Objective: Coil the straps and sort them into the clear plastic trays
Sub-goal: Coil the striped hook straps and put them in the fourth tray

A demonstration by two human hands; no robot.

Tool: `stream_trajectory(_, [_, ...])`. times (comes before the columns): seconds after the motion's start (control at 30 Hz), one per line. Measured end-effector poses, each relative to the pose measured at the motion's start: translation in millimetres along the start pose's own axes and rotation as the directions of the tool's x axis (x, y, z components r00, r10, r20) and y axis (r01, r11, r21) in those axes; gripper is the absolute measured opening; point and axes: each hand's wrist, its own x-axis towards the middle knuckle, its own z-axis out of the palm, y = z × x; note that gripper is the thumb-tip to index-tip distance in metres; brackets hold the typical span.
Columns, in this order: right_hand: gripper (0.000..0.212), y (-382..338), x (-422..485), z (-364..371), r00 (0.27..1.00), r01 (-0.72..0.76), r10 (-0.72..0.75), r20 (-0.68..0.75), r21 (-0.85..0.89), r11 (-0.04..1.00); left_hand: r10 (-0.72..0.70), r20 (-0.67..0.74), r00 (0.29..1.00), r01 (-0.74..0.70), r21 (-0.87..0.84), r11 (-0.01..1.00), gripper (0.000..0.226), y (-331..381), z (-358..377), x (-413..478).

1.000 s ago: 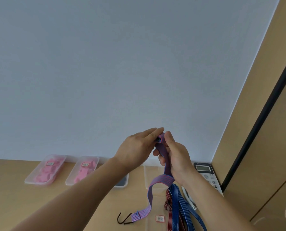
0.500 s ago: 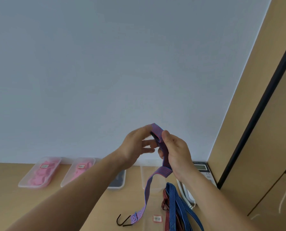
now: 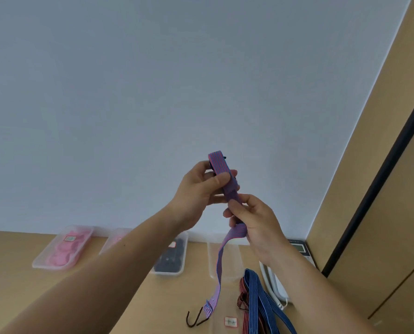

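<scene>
Currently held: purple striped strap (image 3: 221,168), raised above the surface (image 3: 56,297).
Left hand (image 3: 196,189): fingers curled round the strap's folded top.
Right hand (image 3: 256,220): pinches the strap just below the left.
Strap tail: hangs down, hook (image 3: 196,320) at the surface.
</scene>
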Motion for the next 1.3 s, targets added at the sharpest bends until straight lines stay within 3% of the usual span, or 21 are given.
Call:
stream_trajectory(0.2, [0.032,-6.2,7.3,3.4,0.991,-0.014,0.010,0.132,0.027,1.000,0.129,0.031,0.991,-0.130,0.030,0.991,0.024,52.2,3.1,18.0])
stream_trajectory(0.33, [0.033,-14.6,4.5,9.6,0.949,-0.036,0.036,0.314,-0.006,0.999,0.096,0.066,0.993,-0.100,0.069,0.993,0.026,68.5,1.8,21.0])
stream_trajectory(0.5, [0.031,-32.9,9.7,18.3,0.992,0.082,-0.092,0.081,0.110,0.991,0.048,0.084,0.995,-0.058,0.115,0.992,0.030,59.0,-0.5,15.2])
stream_trajectory(0.6, [0.037,-34.0,8.4,20.5,0.994,0.106,-0.106,0.007,-0.003,0.994,0.055,0.065,0.996,-0.063,0.138,0.988,0.029,51.2,-2.2,11.8])
stream_trajectory(0.73, [0.042,-31.1,6.9,22.7,0.996,0.056,-0.057,-0.065,-0.016,0.998,0.112,0.032,0.993,-0.116,0.308,0.944,0.035,37.1,-3.5,8.2])
stream_trajectory(0.83, [0.045,-29.6,5.9,23.3,0.998,-0.013,0.012,-0.065,-0.002,1.000,0.212,0.071,0.975,-0.217,0.530,0.820,0.038,24.8,-5.3,3.7])
stream_trajectory(0.93, [0.056,-27.6,4.9,21.1,0.995,-0.085,0.087,-0.052,0.037,0.996,0.340,0.211,0.916,-0.380,0.724,0.576,0.039,9.3,-11.1,-0.7])
stream_trajectory(1.0, [0.061,-26.0,5.0,18.9,0.993,-0.107,0.108,-0.039,0.026,0.994,0.376,0.272,0.886,-0.440,0.750,0.494,0.040,3.4,-14.6,-2.1])
stream_trajectory(1.13, [0.064,-21.9,5.0,15.5,0.996,-0.094,0.094,-0.008,0.006,0.996,0.341,0.357,0.870,-0.489,0.716,0.497,0.038,2.7,-20.1,-1.3])
stream_trajectory(1.3, [0.075,-17.9,3.2,15.6,0.996,-0.071,0.068,0.053,0.051,0.996,0.420,0.458,0.784,-0.575,0.791,0.210,0.034,-0.9,-19.9,-4.0])
